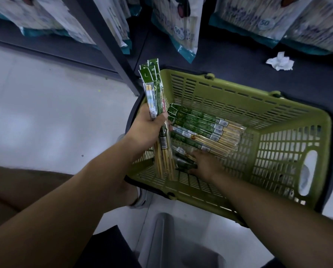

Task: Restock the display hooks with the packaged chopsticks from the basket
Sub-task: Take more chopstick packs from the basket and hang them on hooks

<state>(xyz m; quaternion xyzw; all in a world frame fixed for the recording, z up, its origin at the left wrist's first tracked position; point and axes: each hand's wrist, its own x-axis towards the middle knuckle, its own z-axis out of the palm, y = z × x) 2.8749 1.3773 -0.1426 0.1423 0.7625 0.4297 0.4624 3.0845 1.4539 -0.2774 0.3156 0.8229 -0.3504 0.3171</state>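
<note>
Packaged chopsticks [200, 130]: lay loose in green basket [278, 105]. A further bundle [157, 105] was clasped mid-length in left hand [148, 128]. Right hand [206, 165] reached among the packs (grip blurred, cannot tell). Probably light, stiff, slick-filmed; best pinched mid-length.

Olive-green slatted basket [289, 120] — chopstick packs [200, 130] green-headed over pale bamboo — white crumpled tissue [280, 61].

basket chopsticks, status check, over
Left hand grips a bundle of packs, upright. Right hand down in the basket among remaining packs; grip blurred. Nothing in the way.
</note>
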